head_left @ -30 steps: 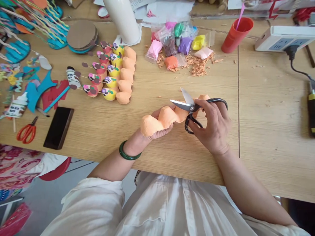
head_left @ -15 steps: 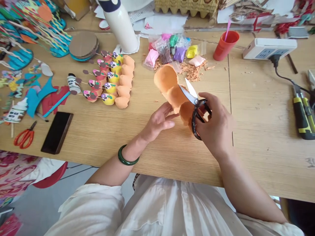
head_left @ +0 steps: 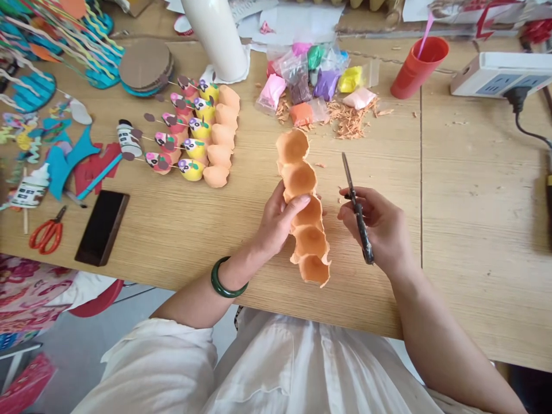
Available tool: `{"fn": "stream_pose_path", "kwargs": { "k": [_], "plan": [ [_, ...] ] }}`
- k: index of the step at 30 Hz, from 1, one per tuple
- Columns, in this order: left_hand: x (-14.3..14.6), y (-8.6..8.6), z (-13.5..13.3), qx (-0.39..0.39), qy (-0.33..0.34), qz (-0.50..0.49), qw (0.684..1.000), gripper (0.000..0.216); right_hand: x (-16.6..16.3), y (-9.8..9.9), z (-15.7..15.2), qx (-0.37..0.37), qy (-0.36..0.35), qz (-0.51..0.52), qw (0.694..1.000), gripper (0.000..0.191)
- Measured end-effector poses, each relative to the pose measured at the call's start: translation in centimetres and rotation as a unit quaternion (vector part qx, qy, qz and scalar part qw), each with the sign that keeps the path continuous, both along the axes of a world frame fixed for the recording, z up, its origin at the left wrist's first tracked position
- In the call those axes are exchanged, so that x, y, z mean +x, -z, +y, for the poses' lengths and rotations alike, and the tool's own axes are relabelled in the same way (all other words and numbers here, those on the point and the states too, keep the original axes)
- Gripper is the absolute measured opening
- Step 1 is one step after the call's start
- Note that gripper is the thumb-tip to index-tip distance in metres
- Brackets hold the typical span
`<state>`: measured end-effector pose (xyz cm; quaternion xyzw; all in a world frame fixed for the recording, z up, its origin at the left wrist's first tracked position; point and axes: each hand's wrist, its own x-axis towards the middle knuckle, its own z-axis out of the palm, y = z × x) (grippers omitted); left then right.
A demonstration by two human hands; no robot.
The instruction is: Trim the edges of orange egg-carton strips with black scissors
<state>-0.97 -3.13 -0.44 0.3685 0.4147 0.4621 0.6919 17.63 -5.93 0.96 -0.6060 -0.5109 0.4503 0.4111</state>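
My left hand [head_left: 280,221] grips an orange egg carton strip [head_left: 302,178] by its left side, thumb over one cup. The strip runs lengthwise away from me, its hollow cups facing up and its near edge ragged. To its right, my right hand [head_left: 375,230] is closed round black-handled scissors [head_left: 357,213]. Their blades point away from me, seen edge-on and apart from the strip. Left of the strip stands a painted egg carton piece [head_left: 196,149] with yellow and pink decorated cups, plain orange cups [head_left: 222,135] and thin sticks.
Orange shavings [head_left: 351,121] lie beside bags of coloured clay [head_left: 325,83]. Farther right are a red cup [head_left: 418,66] and a power strip [head_left: 495,75]. A white bottle [head_left: 218,40] stands at the back. Leftward lie a phone [head_left: 102,227], orange-handled pliers [head_left: 46,233] and glue bottles [head_left: 129,138].
The egg carton strip has turned upright in view, cups facing me, with my left hand now gripping it. My right hand has drawn the scissors away rightward, and their blades have turned edge-on.
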Motion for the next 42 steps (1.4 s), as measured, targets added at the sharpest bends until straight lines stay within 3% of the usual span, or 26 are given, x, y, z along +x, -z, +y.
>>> {"fn": "stream_pose_path", "kwargs": {
  "k": [4, 9, 16, 20, 24, 28, 36, 42],
  "plan": [
    [0.0, 0.5, 0.0, 0.006, -0.018, 0.010, 1.000, 0.028, 0.0, 0.7, -0.4, 0.006, -0.038, -0.061, 0.997, 0.033],
    [-0.1, 0.7, 0.1, 0.042, -0.063, 0.042, 0.996, 0.031, -0.2, -1.1, -0.6, -0.011, -0.077, -0.003, 0.997, 0.033],
    [0.1, 0.1, -0.4, 0.121, -0.142, 0.128, 0.974, 0.037, 0.0, -1.7, -2.0, -0.024, -0.105, -0.051, 0.993, 0.040],
    [0.3, -0.7, -0.6, 0.173, -0.157, 0.172, 0.957, 0.039, -0.5, -2.3, -2.6, 0.043, -0.139, -0.108, 0.983, 0.032],
    [0.4, -1.1, -0.7, 0.208, -0.175, 0.189, 0.944, 0.043, -1.3, -3.4, -3.0, 0.156, -0.110, -0.254, 0.948, 0.036],
    [0.4, -0.8, -0.8, 0.205, -0.179, 0.192, 0.943, 0.047, -2.0, -3.9, -3.8, 0.213, -0.099, -0.336, 0.912, 0.044],
    [0.5, 0.5, -0.7, 0.173, -0.161, 0.135, 0.962, 0.056, -2.9, -3.8, -3.9, 0.255, -0.069, -0.446, 0.855, 0.040],
    [0.7, 0.2, -0.7, 0.196, -0.181, 0.151, 0.952, 0.052, -3.4, -3.6, -4.1, 0.259, -0.058, -0.477, 0.838, 0.040]
  ]
}}
